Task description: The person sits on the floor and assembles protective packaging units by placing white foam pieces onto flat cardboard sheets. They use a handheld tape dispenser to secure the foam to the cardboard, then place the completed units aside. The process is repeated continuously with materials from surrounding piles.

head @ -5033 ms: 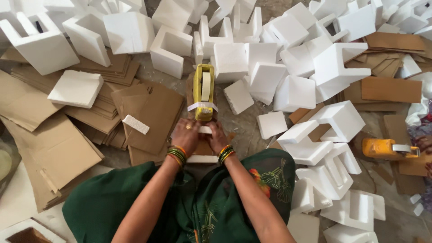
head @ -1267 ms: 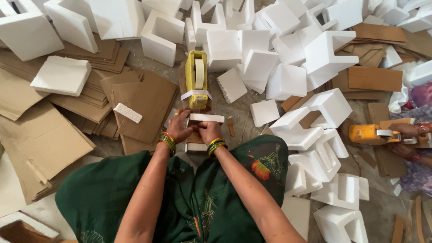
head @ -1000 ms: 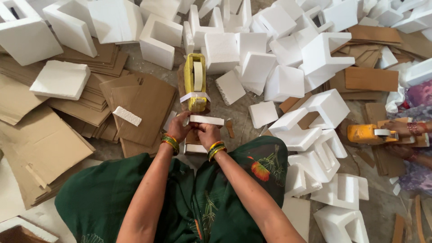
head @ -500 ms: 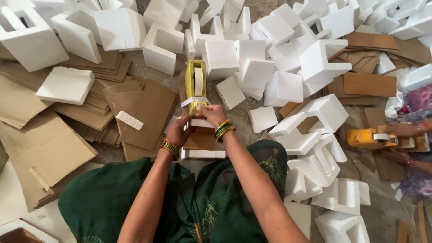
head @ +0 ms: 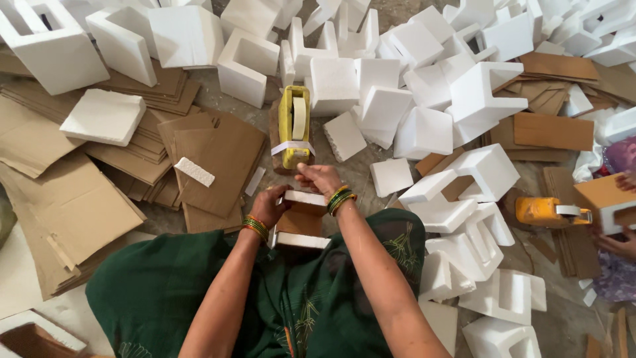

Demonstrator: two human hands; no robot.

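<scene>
Two tape dispensers are counted: one yellow dispenser (head: 294,127) at 12 o'clock from the hands, and one orange dispenser (head: 548,211) at 3 o'clock.

One foam-and-cardboard assembly (head: 299,219) sits between the hands, made of two white foam end strips and one brown cardboard panel.

Two hands of the seated person are counted, the left hand (head: 269,205) and the right hand (head: 319,178), each wrist carrying one stack of bangles. Parts of another person's hands (head: 613,242) show at 3 o'clock.

White foam blocks (head: 477,99) are too numerous and overlapped to count exactly; well over thirty, from 10 to 5 o'clock.

Brown cardboard sheets (head: 73,205) lie in several stacks; individual sheets cannot be counted.
</scene>
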